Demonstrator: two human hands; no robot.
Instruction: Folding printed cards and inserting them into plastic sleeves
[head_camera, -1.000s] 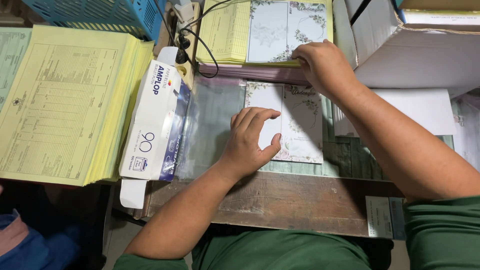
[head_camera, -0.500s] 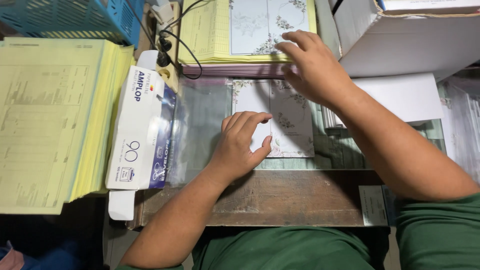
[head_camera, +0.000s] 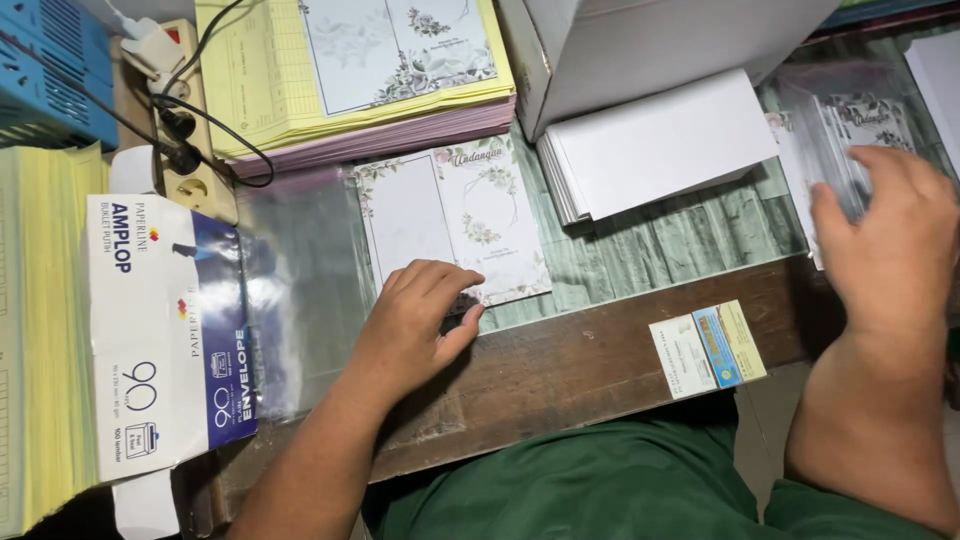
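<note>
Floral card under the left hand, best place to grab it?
Judging by its pose, the floral card lies flat, near edge pinned by the left hand. Its right edge is bare: come in from the right, slide fingers under that edge and pinch.

We count two bare hands: left hand (head_camera: 418, 322), right hand (head_camera: 885, 240); one white-and-blue cardboard envelope box (head_camera: 165, 335); one floral printed card (head_camera: 455, 222); one stack of white envelopes (head_camera: 655, 145).
</note>
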